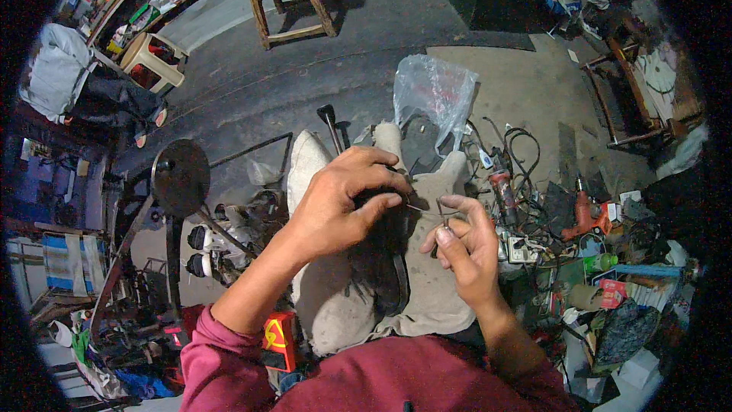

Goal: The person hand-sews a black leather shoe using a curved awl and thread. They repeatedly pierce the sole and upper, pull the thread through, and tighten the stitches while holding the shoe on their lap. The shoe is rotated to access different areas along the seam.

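Note:
A black shoe (394,283) lies lengthwise on the beige canvas cloth (437,292) over my lap, its far part in shadow. My left hand (357,194) is curled over the shoe's far end, fingers and thumb closed around dark material there. My right hand (466,246) is a short way to the right, pinching a thin metal hand tool (444,214) between thumb and fingers. The tool's upper tip bends near my index finger; its exact kind is unclear. A thin pale strand (416,207) runs in the gap between my hands.
A clear plastic bag (432,91) sits beyond the cloth. To the right are a red power drill (586,217), cables and a power strip (521,250). A black round wheel (181,177) on a metal frame stands left. A person (86,80) and a wooden-legged stool (294,3) are farther off.

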{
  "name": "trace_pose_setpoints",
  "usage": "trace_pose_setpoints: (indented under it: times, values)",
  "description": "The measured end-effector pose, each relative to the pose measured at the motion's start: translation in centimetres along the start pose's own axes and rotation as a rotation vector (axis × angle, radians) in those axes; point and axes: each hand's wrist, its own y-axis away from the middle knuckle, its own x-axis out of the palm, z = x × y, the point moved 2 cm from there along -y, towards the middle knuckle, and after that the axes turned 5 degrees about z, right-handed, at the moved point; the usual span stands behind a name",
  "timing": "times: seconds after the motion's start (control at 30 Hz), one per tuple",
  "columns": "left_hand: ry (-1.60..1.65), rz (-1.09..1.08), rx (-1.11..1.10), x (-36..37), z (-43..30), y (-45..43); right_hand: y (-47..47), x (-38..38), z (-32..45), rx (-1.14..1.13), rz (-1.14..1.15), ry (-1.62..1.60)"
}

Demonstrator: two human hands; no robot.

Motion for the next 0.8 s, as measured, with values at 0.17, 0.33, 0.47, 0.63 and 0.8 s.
trace_pose_setpoints:
  times: [0.17,0.33,0.47,0.63,0.8]
  values:
    - [-0.115,0.020,0.068,0.7,-0.1,-0.3,0.4,0.1,0.1,-0.006,0.045,0.008]
    - [-0.109,-0.013,0.070,1.1,0.5,-0.1,0.4,-0.2,0.0,0.066,0.056,-0.072]
    - [-0.090,-0.063,0.084,1.5,1.0,0.2,0.2,-0.3,0.0,0.080,0.049,-0.113]
    - [-0.103,-0.108,0.116,1.8,1.3,0.3,-0.1,-0.2,-0.2,0.070,0.038,-0.157]
    - [-0.148,-0.109,0.101,1.9,1.1,0.4,-0.3,-0.2,-0.2,0.056,0.053,-0.203]
